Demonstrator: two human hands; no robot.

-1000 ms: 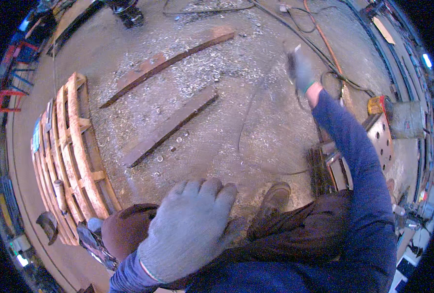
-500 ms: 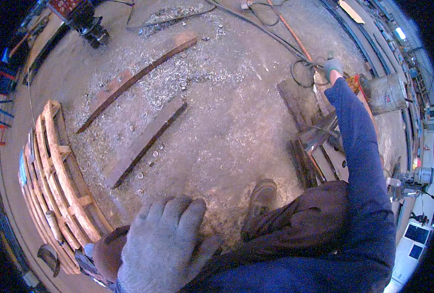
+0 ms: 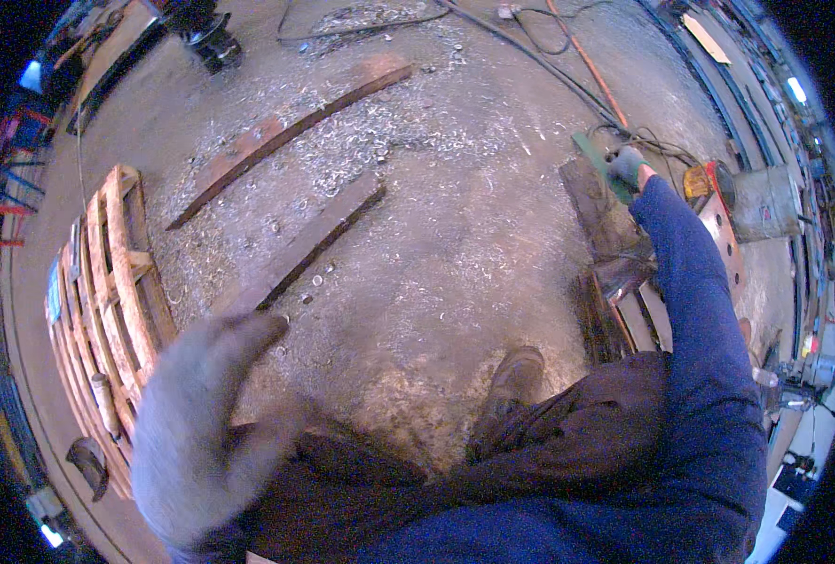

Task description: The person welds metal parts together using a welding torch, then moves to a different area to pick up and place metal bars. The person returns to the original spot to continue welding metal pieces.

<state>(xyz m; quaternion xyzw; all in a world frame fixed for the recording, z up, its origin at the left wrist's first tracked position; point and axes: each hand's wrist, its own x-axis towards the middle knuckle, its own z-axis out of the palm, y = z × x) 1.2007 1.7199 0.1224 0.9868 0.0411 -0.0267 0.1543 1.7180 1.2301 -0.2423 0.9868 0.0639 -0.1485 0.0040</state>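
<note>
My right hand [image 3: 627,171], in a grey-green glove, reaches far out on the right. Its fingers are closed round a flat green strip [image 3: 589,148] that sticks out toward the left; what kind of thing it is I cannot make out. Below that hand lie dark timber and steel pieces [image 3: 615,277]. My left hand [image 3: 206,423], in a grey knitted glove, is raised at the lower left, smeared by motion. Its thumb and fingers are spread apart, with nothing visible between them.
Two long metal bars [image 3: 328,230] lie on the floor amid scattered metal shavings [image 3: 352,155]. A wooden pallet [image 3: 121,273] stands at the left. Cables [image 3: 554,80] run across the far floor. A metal bucket [image 3: 765,202] and a yellow-orange container [image 3: 709,180] sit at the right.
My right hand has drawn nearer and slightly left, and more of the green strip now shows. My left hand has swung up and left, opening its fingers. The view has shifted slightly.
</note>
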